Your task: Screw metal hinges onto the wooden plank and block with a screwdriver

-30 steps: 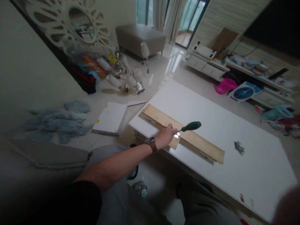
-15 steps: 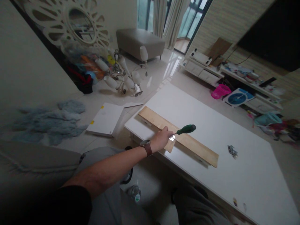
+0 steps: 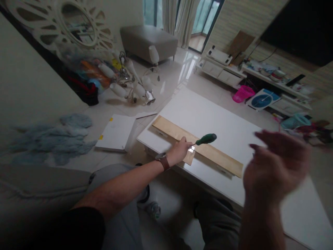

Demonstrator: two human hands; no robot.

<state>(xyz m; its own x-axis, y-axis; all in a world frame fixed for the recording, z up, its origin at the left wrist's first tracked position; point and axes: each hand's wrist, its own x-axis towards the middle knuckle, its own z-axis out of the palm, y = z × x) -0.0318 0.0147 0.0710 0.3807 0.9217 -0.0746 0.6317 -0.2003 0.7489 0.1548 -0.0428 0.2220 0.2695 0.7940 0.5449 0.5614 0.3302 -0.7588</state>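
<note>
With its fingers closed on the metal shaft, my left hand (image 3: 179,150) holds a green-handled screwdriver (image 3: 207,139). The handle points right and away from me. My left hand is at a long light-wood board (image 3: 218,157), where a short crosspiece (image 3: 189,159) juts toward me. Beside the fingertips is a small shiny metal plate (image 3: 191,149). My right hand (image 3: 275,166) is raised over the right of the white panel (image 3: 200,107), blurred, with fingers stretched and thumb apart. Nothing shows in it.
Under the board, the white panel forms a wide raised surface. A smaller white panel (image 3: 116,133) and a chandelier (image 3: 135,88) lie on the floor to the left. A bottle (image 3: 155,210) stands near my legs. A pink basket (image 3: 243,94) is by the TV cabinet.
My right hand has come into view from below on the right, covering the small metal pieces seen there earlier. My left hand keeps its hold on the screwdriver. The view has shifted slightly.
</note>
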